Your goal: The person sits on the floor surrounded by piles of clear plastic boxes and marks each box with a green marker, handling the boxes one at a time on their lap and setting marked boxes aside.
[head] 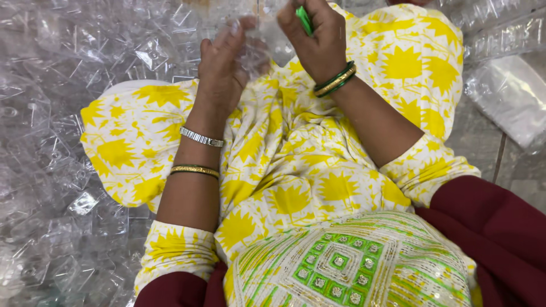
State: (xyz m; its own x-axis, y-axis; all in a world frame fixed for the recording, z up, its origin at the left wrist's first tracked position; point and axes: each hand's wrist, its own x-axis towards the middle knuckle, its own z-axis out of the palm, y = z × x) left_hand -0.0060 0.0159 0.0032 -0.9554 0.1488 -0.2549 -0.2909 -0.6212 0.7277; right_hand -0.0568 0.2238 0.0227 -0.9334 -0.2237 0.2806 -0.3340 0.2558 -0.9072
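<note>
Person seated, lap covered in yellow-and-white printed fabric, both hands raised over it at top of frame. Right hand closed around a small green tool, fingers curled tight, only the green tip showing above the grip; can't tell what kind of tool. Green and gold bangles on that wrist. Left hand just beside it, fingers loosely extended and together, resting against a clear plastic piece held between the two hands; the piece is blurred and see-through, so its exact shape and how the left fingers hold it can't be told. Silver bracelet and a thin gold-green bangle on the left forearm. Heap of clear plastic pieces all along the left side and across the top, touching the knee. More clear plastic in bags at right, on a grey floor. Dark red cloth draped at bottom right, embroidered green-and-cream panel at bottom centre.
</note>
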